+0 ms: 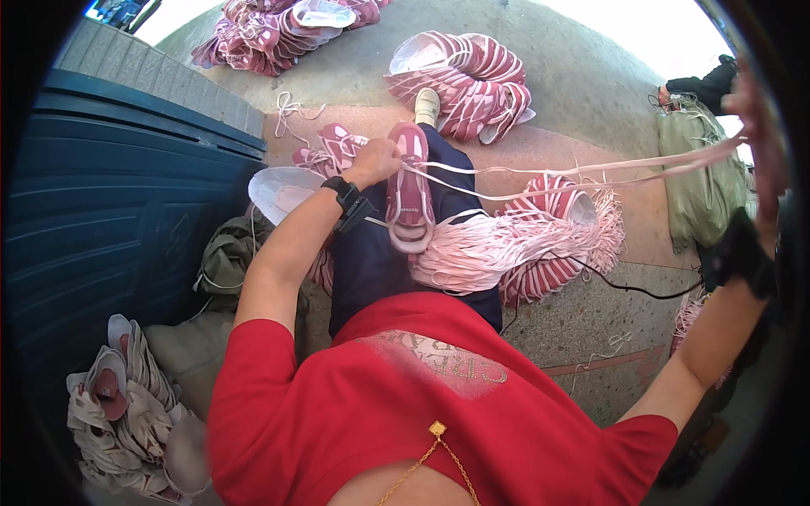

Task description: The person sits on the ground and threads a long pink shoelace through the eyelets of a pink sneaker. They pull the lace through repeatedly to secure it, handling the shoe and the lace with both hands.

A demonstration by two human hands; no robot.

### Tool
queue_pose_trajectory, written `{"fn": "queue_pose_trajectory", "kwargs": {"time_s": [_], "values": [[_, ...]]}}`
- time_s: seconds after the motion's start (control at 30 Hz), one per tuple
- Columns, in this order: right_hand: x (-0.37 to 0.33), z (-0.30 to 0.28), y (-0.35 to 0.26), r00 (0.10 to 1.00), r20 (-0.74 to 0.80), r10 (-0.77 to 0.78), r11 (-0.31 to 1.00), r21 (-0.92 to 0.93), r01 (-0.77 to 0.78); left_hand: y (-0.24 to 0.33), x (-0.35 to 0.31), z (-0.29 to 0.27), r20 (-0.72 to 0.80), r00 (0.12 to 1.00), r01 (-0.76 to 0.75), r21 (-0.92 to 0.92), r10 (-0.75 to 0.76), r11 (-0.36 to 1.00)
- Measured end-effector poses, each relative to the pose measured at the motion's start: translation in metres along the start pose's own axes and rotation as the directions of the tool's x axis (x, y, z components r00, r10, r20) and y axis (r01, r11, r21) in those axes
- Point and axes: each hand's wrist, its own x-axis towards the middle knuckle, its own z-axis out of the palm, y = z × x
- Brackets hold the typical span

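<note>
A dusty-pink shoe upper [411,202] with a pale heel opening lies along my thigh, over dark trousers. My left hand [376,162] is closed on its edge near the toe end. From its eyelets, two strands of pale pink shoelace [582,171] stretch far to the right. Their other end is gripped in my right hand [755,126], raised at the right rim and blurred. Across my lap spreads a thick bundle of loose pale pink laces [472,251]. Just left of my left hand sit more pink laced uppers [336,145].
Rolled stacks of pink uppers [472,80] rest on the floor ahead, another stack [561,207] beside my right knee. A blue metal door [126,194] stands left. Beige uppers [126,422] are piled lower left. A green sack [700,177] and a dark cable [629,291] are right.
</note>
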Motion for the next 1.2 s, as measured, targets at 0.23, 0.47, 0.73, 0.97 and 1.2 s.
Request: {"fn": "queue_pose_trajectory", "kwargs": {"time_s": [0.23, 0.47, 0.73, 0.97, 1.2], "values": [[-0.088, 0.281, 0.078, 0.705, 0.688, 0.174, 0.890, 0.197, -0.411, -0.002, -0.009, 0.008, -0.055, 0.983, -0.155, 0.270, 0.176, 0.950], [-0.134, 0.417, 0.133, 0.637, 0.736, 0.228, 0.915, 0.062, -0.399, -0.025, 0.003, 0.000, 0.192, 0.977, -0.060, -0.182, 0.095, 0.981], [-0.171, 0.430, 0.085, 0.786, 0.580, -0.214, 0.971, 0.214, 0.106, -0.015, 0.004, -0.017, 0.539, 0.828, 0.422, -0.410, -0.158, 0.809], [-0.189, 0.454, 0.062, 0.801, 0.550, -0.237, 0.956, 0.280, 0.091, -0.027, 0.003, 0.011, 0.132, 0.990, 0.085, -0.305, -0.046, 0.948], [-0.186, 0.442, 0.051, 0.804, 0.539, -0.251, 0.943, 0.324, 0.078, -0.010, 0.012, 0.012, 0.076, 0.992, 0.111, -0.176, -0.099, 0.978]]}}
